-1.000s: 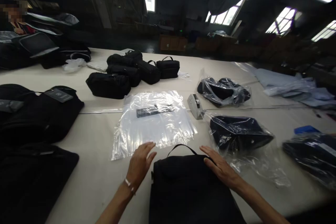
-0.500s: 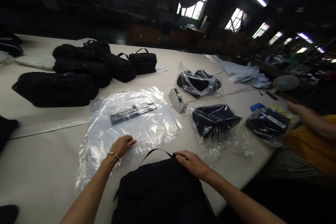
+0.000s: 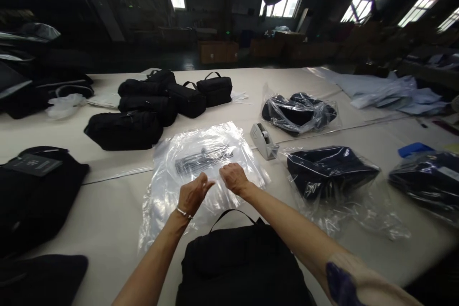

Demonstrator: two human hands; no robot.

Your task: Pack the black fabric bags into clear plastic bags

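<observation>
Printed clear plastic bags (image 3: 165, 162) lie in a flat stack on the table in front of me. Over their near part, my left hand (image 3: 193, 194) is closed, thumb against fingers, on the film of the top bag. Close beside it on the right, my right hand (image 3: 234, 178) has curled fingers pinching the same film. The film between them is creased and glossy, its edge hard to make out. Nearest my body stands a black fabric bag (image 3: 240, 263) with a thin carry loop, untouched by either hand.
A tape dispenser (image 3: 263, 141) stands right of the stack. Beyond it are plastic-wrapped dark bags (image 3: 330, 169) and a blue object (image 3: 414, 149). Several black bags (image 3: 125, 130) sit at the back left, and another with a tag (image 3: 39, 165) lies at the left.
My right hand has left the black bag and moved up and left to the plastic bags. My left hand has closed in beside it. The view has turned left.
</observation>
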